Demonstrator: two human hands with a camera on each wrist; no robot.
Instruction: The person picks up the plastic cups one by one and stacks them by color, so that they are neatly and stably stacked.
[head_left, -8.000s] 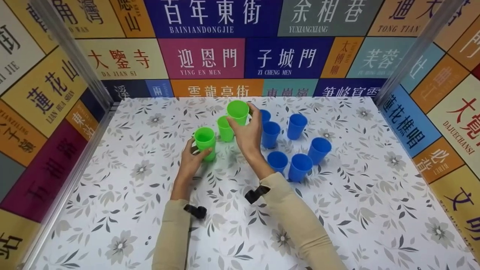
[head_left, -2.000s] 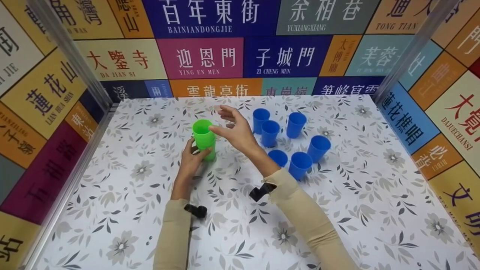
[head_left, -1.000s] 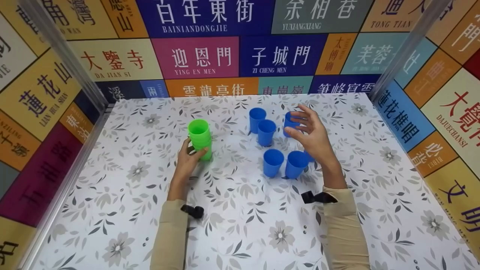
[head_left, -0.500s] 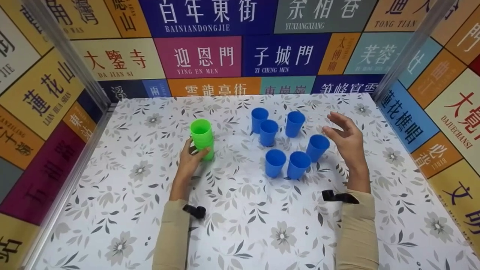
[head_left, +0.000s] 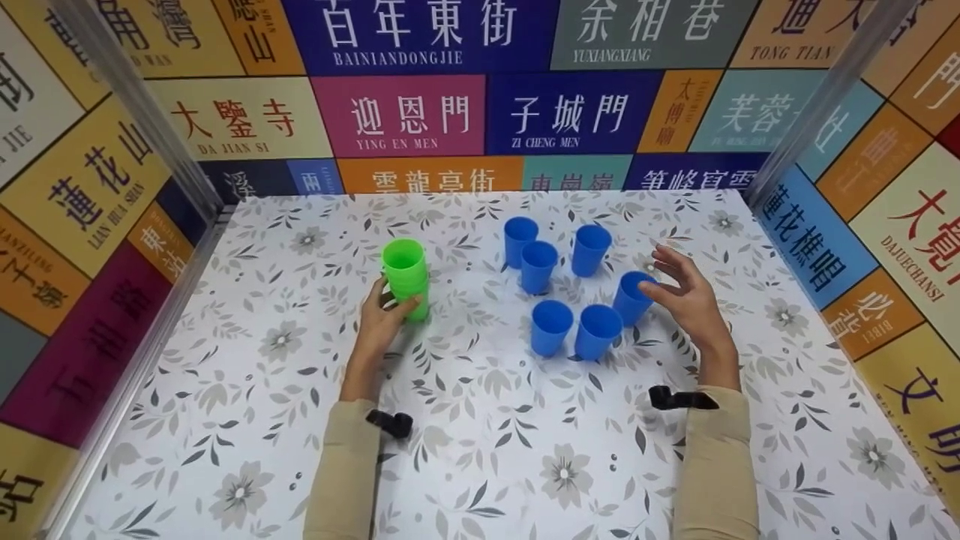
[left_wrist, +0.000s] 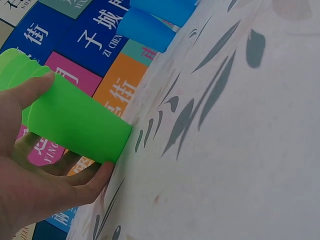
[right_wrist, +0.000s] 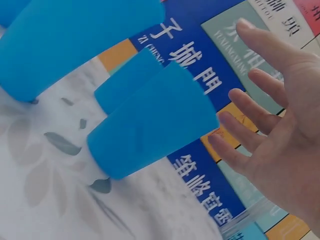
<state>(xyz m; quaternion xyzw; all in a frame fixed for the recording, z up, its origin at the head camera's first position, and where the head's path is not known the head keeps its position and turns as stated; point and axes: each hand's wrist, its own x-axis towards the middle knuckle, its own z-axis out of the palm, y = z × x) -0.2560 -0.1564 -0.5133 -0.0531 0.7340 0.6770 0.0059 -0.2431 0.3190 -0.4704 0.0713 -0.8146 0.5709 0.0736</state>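
On the left side of the table, a stack of nested green cups [head_left: 406, 274] stands upright. My left hand [head_left: 377, 319] grips its lower part, thumb on the near side; the left wrist view shows the bottom green cup [left_wrist: 80, 117] with its base at the table. Several blue cups stand upright and separate to the right, one of them the rightmost blue cup [head_left: 631, 300]. Beside that cup my right hand [head_left: 690, 300] is held with fingers spread. In the right wrist view the right hand [right_wrist: 285, 125] holds nothing, apart from the blue cup [right_wrist: 155, 122].
Two blue cups stand at the front of the group, the left one [head_left: 551, 328] beside the right one [head_left: 599, 331]. Farther back are more blue cups [head_left: 538, 268]. A floral cloth [head_left: 465, 420] covers the table, and printed panels [head_left: 409, 114] enclose its back and sides.
The green cups, earlier apart, now form one stack in my left hand. My right hand has let go of a green cup and moved right, past the blue cups, to the rightmost one.
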